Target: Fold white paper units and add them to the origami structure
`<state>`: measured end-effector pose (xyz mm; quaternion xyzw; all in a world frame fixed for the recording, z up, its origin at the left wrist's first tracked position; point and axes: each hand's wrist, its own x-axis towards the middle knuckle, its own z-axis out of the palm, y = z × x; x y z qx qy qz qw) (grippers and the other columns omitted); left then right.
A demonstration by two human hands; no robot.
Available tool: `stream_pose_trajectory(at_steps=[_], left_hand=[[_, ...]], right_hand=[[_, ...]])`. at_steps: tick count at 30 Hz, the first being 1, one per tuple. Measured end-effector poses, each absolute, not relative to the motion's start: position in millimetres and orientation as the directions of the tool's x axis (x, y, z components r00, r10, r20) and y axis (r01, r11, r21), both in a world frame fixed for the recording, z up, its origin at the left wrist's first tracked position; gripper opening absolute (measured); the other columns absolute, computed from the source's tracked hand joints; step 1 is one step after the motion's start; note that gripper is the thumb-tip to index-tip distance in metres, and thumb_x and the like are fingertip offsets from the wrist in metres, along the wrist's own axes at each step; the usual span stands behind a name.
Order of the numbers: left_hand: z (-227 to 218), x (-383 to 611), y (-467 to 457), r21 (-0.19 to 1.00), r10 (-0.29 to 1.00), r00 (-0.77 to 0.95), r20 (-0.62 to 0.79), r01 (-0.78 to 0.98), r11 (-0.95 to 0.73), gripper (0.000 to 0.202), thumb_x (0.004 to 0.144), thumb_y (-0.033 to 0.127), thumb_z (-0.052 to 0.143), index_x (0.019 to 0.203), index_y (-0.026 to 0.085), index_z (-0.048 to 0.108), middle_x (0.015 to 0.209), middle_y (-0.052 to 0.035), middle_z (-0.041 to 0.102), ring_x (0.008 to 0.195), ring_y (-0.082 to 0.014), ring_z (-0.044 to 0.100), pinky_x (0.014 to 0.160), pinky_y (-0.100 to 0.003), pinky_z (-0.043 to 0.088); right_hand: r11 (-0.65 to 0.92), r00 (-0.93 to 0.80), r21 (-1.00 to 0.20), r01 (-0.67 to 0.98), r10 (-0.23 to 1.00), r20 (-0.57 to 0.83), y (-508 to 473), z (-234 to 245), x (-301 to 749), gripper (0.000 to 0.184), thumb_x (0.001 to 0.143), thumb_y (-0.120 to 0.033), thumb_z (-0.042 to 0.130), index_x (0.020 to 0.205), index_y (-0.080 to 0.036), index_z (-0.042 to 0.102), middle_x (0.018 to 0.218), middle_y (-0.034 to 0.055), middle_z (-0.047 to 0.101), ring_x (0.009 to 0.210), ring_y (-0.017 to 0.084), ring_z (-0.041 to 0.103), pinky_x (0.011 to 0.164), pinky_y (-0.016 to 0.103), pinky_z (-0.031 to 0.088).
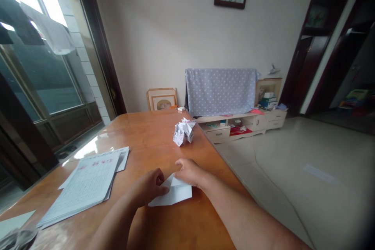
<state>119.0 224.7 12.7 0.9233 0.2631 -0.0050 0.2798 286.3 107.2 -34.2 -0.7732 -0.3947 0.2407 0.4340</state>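
A folded sheet of white paper (175, 194) is laid flat on the orange-brown wooden tabletop (152, 136), close to the table's near right edge, and is held between both hands. The left hand (148, 187) is curled, with the knuckles raised and the fingers (161, 190) pressed against the sheet's left side. The right hand (189, 172) is half open and is laid over the upper folded flap. Whether the paper is pinched by either hand cannot be told, as the fingertips are hidden. Neat work here is judged to depend on the layers being kept aligned and pressure being applied evenly against the hard tabletop. A pleated white paper model (183, 132) is set further off, and a stack of printed paper sheets (84, 187) is placed to the left
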Motion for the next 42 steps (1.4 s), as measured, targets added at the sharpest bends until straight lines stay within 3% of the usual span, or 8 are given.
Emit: stream_pose_trajectory(at_steps=[3, 7, 11, 16, 22, 29, 35, 42], left_hand=[[10, 119, 228, 0.533, 0.464, 0.877, -0.125, 0.454, -0.714, 0.021, 0.068, 0.031, 0.063, 0.083, 0.020, 0.056, 0.079, 0.0000, 0.060, 0.073, -0.0188, 0.054, 0.060, -0.027, 0.035], [11, 121, 226, 0.612, 0.455, 0.887, -0.077, 0.402, -0.681, 0.017, 0.069, 0.030, 0.063, 0.079, 0.019, 0.055, 0.077, 0.0008, 0.056, 0.072, -0.0170, 0.050, 0.062, -0.027, 0.035], [17, 120, 220, 0.788, 0.510, 0.854, -0.102, 0.383, -0.483, 0.028, 0.078, 0.042, 0.060, 0.091, 0.017, 0.060, 0.080, -0.0005, 0.059, 0.070, -0.0161, 0.050, 0.061, -0.026, 0.036], [21, 119, 218, 0.918, 0.491, 0.859, -0.146, 0.302, -0.255, 0.038, 0.078, 0.052, 0.063, 0.088, 0.016, 0.063, 0.073, 0.0007, 0.058, 0.064, -0.0140, 0.049, 0.057, -0.025, 0.035], [26, 119, 209, 0.938, 0.531, 0.833, -0.152, 0.291, -0.187, 0.034, 0.076, 0.049, 0.066, 0.083, 0.016, 0.063, 0.069, 0.0007, 0.058, 0.061, -0.0132, 0.049, 0.054, -0.023, 0.032], [27, 120, 202, 0.944, 0.544, 0.827, -0.139, 0.276, -0.179, 0.035, 0.076, 0.051, 0.066, 0.080, 0.016, 0.062, 0.067, 0.0009, 0.058, 0.058, -0.0125, 0.049, 0.050, -0.021, 0.030], [23, 121, 203, 0.962, 0.510, 0.851, -0.130, 0.231, -0.142, 0.042, 0.078, 0.058, 0.066, 0.080, 0.017, 0.061, 0.063, 0.0017, 0.054, 0.053, -0.0111, 0.047, 0.048, -0.021, 0.028], [21, 123, 208, 0.976, 0.597, 0.800, -0.066, 0.176, -0.129, 0.043, 0.077, 0.060, 0.067, 0.076, 0.018, 0.056, 0.058, 0.0038, 0.051, 0.049, -0.0099, 0.043, 0.046, -0.021, 0.028]], right_hand=[[-0.282, 0.549, -0.900, 0.332, 0.834, -0.059, 108, -34, 284, 0.069, 0.070, -0.022, 0.071, 0.137, -0.020, 0.058, 0.096, 0.0065, 0.069, 0.078, 0.019, 0.065, 0.059, 0.024, 0.044], [-0.228, 0.509, -0.936, 0.268, 0.859, -0.064, 104, -24, 279, 0.067, 0.071, -0.018, 0.067, 0.137, -0.018, 0.057, 0.091, 0.0036, 0.065, 0.070, 0.014, 0.061, 0.055, 0.021, 0.042], [-0.108, 0.476, -0.982, 0.153, 0.879, -0.023, 98, -10, 278, 0.061, 0.071, -0.017, 0.067, 0.132, -0.018, 0.058, 0.082, -0.0009, 0.059, 0.065, 0.011, 0.054, 0.054, 0.021, 0.038], [-0.058, 0.458, -0.996, 0.074, 0.889, -0.018, 91, 0, 280, 0.048, 0.072, -0.021, 0.069, 0.120, -0.018, 0.063, 0.081, -0.0018, 0.060, 0.067, 0.012, 0.054, 0.060, 0.023, 0.041], [-0.068, 0.425, -0.993, 0.096, 0.905, -0.020, 90, 3, 276, 0.023, 0.077, -0.033, 0.068, 0.094, -0.017, 0.070, 0.078, -0.0001, 0.065, 0.067, 0.013, 0.054, 0.060, 0.024, 0.041], [-0.035, 0.452, -0.998, 0.060, 0.892, -0.004, 94, -4, 272, 0.029, 0.075, -0.044, 0.074, 0.076, -0.017, 0.064, 0.063, -0.0034, 0.057, 0.057, 0.011, 0.045, 0.053, 0.023, 0.034], [0.019, 0.436, -0.991, -0.134, 0.899, -0.041, 92, -1, 273, 0.037, 0.074, -0.050, 0.077, 0.079, -0.017, 0.063, 0.064, -0.0029, 0.059, 0.055, 0.010, 0.046, 0.055, 0.024, 0.036], [-0.035, 0.426, -0.998, -0.056, 0.903, -0.055, 90, -3, 277, 0.041, 0.076, -0.056, 0.074, 0.088, -0.017, 0.065, 0.072, -0.0002, 0.064, 0.061, 0.014, 0.054, 0.058, 0.025, 0.041]])
